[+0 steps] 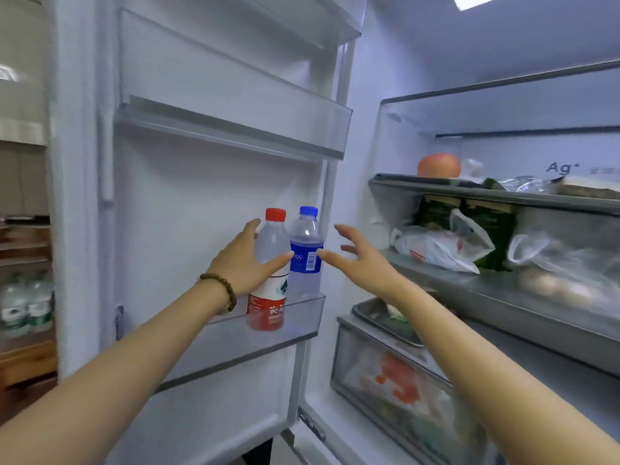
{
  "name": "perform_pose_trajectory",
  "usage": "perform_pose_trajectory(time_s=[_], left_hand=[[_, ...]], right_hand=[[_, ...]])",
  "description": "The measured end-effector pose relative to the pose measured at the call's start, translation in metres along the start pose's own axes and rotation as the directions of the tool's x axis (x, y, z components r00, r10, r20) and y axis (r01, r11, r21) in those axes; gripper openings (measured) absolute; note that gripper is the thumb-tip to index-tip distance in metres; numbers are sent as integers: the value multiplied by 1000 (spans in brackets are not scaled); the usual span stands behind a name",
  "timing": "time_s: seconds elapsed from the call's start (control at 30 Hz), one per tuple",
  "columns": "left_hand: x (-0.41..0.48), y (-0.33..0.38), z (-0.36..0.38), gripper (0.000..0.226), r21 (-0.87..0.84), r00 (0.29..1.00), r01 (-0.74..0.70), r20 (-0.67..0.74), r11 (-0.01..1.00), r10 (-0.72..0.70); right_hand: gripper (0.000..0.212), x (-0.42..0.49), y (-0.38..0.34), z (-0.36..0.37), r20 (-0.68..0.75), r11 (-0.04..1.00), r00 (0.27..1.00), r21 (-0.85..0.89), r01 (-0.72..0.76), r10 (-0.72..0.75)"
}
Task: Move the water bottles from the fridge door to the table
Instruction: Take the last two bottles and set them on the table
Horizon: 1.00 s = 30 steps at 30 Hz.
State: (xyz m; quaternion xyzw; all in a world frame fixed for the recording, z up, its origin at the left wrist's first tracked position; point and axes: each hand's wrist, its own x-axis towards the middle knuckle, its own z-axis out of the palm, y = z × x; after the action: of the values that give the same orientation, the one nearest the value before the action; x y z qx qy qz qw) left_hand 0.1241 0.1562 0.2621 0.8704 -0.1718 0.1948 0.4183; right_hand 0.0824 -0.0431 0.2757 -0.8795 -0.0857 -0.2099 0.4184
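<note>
We see 2 water bottles standing upright side by side, touching or nearly so, in the lower door shelf (pixel 303 325) of the open fridge door (pixel 188 203), at its right end. The red-capped bottle (pixel 272 236) has a red and white label; the blue-capped bottle (pixel 307 241) just to its right has a blue label.

The left hand (pixel 246 265) wraps the red-capped bottle at mid-height: its thumb lies across the front and its fingers reach round the left side. A brown bead bracelet (pixel 222 286) circles that wrist.

The right hand (pixel 364 260) is just right of the blue-capped bottle with its fingers spread wide and holding nothing. Its thumb tip is at the edge of the blue label; we cannot tell whether it touches.

Above the bottles, we see 1 more clear door shelf (pixel 235 129).

To the right, inside the fridge, an orange round fruit (pixel 438 165) sits on an upper shelf. A white plastic bag (pixel 436 246) lies on the shelf below it. Lower still are a metal tray (pixel 374 313) and a clear drawer (pixel 402 391) of blurred food.

Far left, beyond the door, stand several more bottles (pixel 23 303).
</note>
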Motion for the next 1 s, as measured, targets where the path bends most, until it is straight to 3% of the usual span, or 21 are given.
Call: perform_pose_trajectory(time_s=[0.17, 0.33, 0.57, 0.7, 1.0], left_hand=[[15, 4, 8, 65, -175, 995, 103, 34, 979, -99], [26, -4, 9, 54, -186, 992, 83, 106, 979, -64], [34, -14, 8, 63, -173, 985, 70, 169, 982, -40], [33, -16, 10, 62, -172, 991, 104, 106, 980, -86], [24, -13, 14, 51, -221, 997, 68, -12, 973, -72]], right_hand=[[74, 48, 15, 14, 22, 960, 1000, 279, 5, -11], [61, 64, 28, 31, 49, 914, 998, 406, 24, -48], [55, 75, 36, 39, 91, 895, 992, 444, 40, -90], [51, 75, 43, 45, 126, 878, 986, 477, 33, -106], [54, 79, 50, 52, 12, 823, 992, 560, 100, -129]])
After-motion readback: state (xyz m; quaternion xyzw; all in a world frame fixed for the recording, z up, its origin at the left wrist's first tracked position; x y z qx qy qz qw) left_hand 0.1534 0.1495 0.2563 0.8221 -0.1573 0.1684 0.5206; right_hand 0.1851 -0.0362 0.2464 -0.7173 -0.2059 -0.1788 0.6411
